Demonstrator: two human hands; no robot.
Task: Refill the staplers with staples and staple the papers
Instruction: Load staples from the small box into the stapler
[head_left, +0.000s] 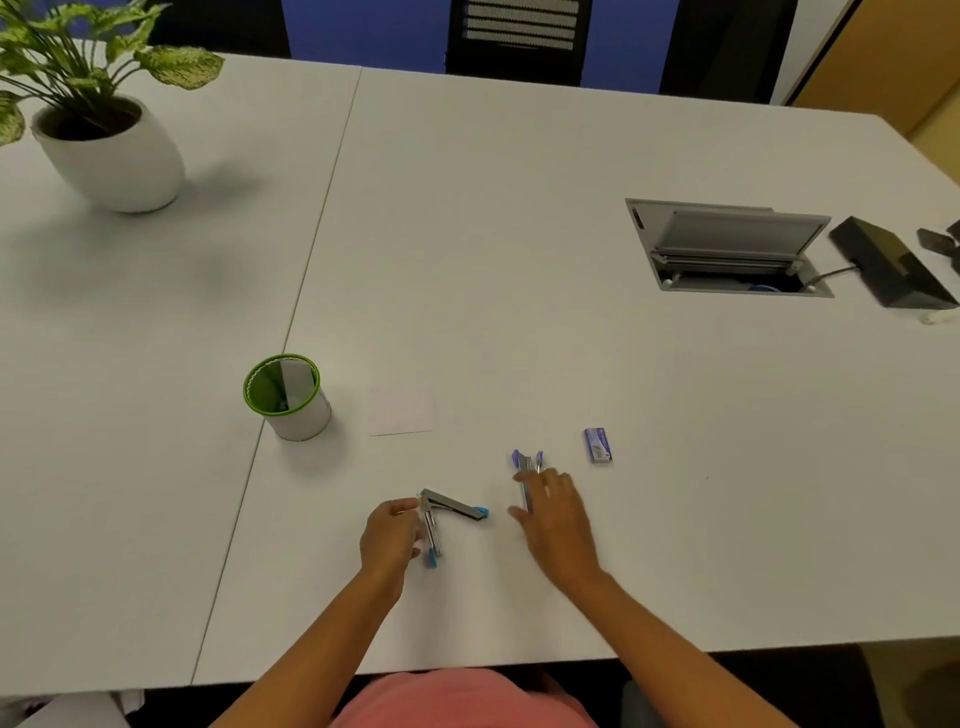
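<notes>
**Desk:** As far as your feed shows it, what are the hands doing?

**Operator:** My left hand is curled at the hinge end of the light-blue stapler, fingertips and thumb pinching it. My right hand lies flat, fingers loosely spread, resting on the purple stapler rather than curling round it.

**Desk:** Where do the two sit?

**Operator:** Both are on the table, near the middle of its near edge. The light-blue one is on the left and the purple one near it on the right, not touching.

**Desk:** Which way do they point?

**Operator:** The light-blue stapler is swung open into a V, with the hinge under my left fingertips. One arm runs roughly along the near edge, its blue tip toward the right edge. The other arm runs toward the near edge, its blue tip toward me. The purple stapler's long axis runs from near edge to far edge. Two purple ends show side by side beyond my fingertips, pointing at the far edge, so I judge it is open too, though my hand covers most of it.

**Desk:** How far along are you?

**Operator:** Early, I'd say. The staple box lies to the right of the purple stapler, apart from it, and looks closed. I see no strip of staples in either hand, and the open channel is too small to read. The paper lies flat farther in, beside the green-rimmed cup, with no stapler at it. Loading both staplers and all the stapling look to be left.
</notes>
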